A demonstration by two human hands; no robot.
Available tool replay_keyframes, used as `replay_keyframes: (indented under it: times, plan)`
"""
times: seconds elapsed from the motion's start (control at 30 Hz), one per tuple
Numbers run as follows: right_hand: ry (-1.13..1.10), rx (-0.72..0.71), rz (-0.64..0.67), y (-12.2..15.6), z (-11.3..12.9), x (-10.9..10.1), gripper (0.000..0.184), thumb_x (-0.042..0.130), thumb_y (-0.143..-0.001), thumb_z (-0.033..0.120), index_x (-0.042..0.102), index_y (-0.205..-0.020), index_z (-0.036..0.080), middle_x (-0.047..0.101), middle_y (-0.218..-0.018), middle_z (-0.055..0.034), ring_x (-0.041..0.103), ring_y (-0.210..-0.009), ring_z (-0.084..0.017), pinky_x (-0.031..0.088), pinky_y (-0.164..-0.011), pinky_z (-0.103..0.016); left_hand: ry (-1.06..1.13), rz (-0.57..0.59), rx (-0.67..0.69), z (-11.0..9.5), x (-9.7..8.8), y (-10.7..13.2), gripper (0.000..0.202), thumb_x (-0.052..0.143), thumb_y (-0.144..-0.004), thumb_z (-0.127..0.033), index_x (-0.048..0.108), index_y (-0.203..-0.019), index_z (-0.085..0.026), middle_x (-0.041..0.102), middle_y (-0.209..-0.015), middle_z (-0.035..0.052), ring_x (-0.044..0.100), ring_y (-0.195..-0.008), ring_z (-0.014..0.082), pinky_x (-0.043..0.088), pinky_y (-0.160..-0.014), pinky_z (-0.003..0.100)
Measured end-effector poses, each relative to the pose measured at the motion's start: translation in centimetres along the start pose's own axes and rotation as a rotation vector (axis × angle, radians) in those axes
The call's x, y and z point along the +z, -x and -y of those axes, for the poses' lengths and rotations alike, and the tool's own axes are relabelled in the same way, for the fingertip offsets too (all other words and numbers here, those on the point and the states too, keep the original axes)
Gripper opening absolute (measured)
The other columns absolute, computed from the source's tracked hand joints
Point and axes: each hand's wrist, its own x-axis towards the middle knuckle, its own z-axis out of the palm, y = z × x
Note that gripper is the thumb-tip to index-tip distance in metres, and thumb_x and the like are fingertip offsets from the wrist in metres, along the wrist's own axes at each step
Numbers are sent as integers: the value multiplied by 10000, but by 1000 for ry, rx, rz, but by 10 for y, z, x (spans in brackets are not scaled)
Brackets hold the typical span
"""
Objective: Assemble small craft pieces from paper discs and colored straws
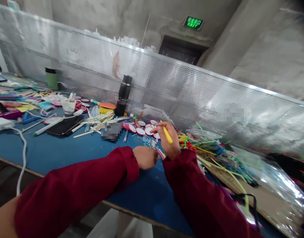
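Note:
My right hand (168,140) is closed around a yellow stick (167,135), held over round white discs with red rims (144,129) on the blue table (67,150). My left hand (145,157) lies curled on the table beside it, fingers closed toward a thin coloured strip (161,153); what it grips is hidden. Both arms wear dark red sleeves.
A black flask (124,95) and an orange-lidded pot (106,107) stand by the perforated metal screen (181,92). Wooden sticks, a dark tablet (65,125), a white cup (68,106), a green cup (51,78) and a white charger with cable (2,124) lie left. Tangled coloured straws (216,155) and plastic bags lie right.

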Motion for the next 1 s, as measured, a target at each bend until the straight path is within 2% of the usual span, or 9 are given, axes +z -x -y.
replay_keyframes:
  times: [0.07, 0.1, 0.2, 0.27, 0.3, 0.47, 0.67, 0.83, 1.0]
  plan:
    - [-157, 88, 102, -15, -12, 9, 193, 473, -947, 423, 505, -1004, 241, 712, -793, -7, 681, -771, -174, 493, -776, -329, -70, 153, 144, -19, -16, 14, 107, 557, -744, -132, 586, -648, -168, 602, -651, 57, 584, -638, 190, 427, -626, 308]
    - [-172, 112, 111, -21, -19, 15, 195, 463, -946, 429, 499, -997, 245, 713, -793, -5, 680, -767, -173, 491, -768, -325, -8, 304, 256, -26, -23, 18, 135, 521, -799, -157, 605, -694, -170, 596, -659, 36, 574, -637, 167, 438, -642, 296]
    - [-13, 85, 209, -29, -41, 43, 154, 459, -940, 389, 504, -983, 248, 727, -807, -11, 674, -797, -180, 479, -774, -318, 519, 854, 365, -37, -35, 23, 164, 475, -912, -244, 585, -826, -159, 571, -657, -1, 572, -599, 124, 475, -612, 245]
    - [137, 17, 287, -32, -50, 67, 125, 474, -926, 343, 522, -986, 245, 738, -878, -27, 663, -814, -188, 461, -771, -320, 758, 1095, 372, -37, -32, 21, 134, 498, -922, -235, 580, -865, -145, 606, -698, 11, 609, -636, 128, 500, -618, 241]
    - [222, -38, 314, -33, -51, 79, 113, 496, -910, 324, 538, -976, 242, 739, -904, -29, 655, -850, -197, 445, -807, -330, 828, 1165, 376, -35, -28, 20, 117, 514, -918, -219, 586, -873, -138, 623, -712, 17, 625, -657, 131, 511, -630, 242]
    - [469, -206, 437, -47, -46, 132, 196, 517, -836, 162, 571, -1013, 225, 734, -974, -35, 604, -988, -217, 334, -920, -358, 1051, 1265, 364, -27, -6, 12, 72, 567, -893, -169, 622, -884, -124, 659, -705, 17, 656, -669, 136, 542, -657, 249]
    - [535, -224, 479, -55, -48, 163, 230, 481, -829, 136, 570, -1026, 216, 723, -995, -39, 585, -1008, -213, 306, -932, -367, 1115, 1330, 371, -26, -5, 7, 59, 583, -886, -156, 637, -878, -133, 676, -709, 17, 666, -673, 140, 554, -665, 247]
    - [531, -212, 508, -55, -51, 165, 226, 481, -828, 128, 580, -1008, 222, 724, -969, -31, 597, -982, -210, 317, -934, -377, 1105, 1357, 357, -23, -1, 4, 67, 586, -887, -172, 643, -871, -142, 680, -712, 19, 675, -683, 146, 557, -672, 254]
    - [420, -105, 364, -61, -45, 129, 137, 540, -818, 194, 547, -950, 229, 724, -980, -47, 631, -957, -220, 401, -894, -365, 1102, 1260, 399, -20, 3, 6, 137, 657, -854, -280, 664, -898, -151, 681, -742, 18, 674, -704, 149, 548, -693, 252]
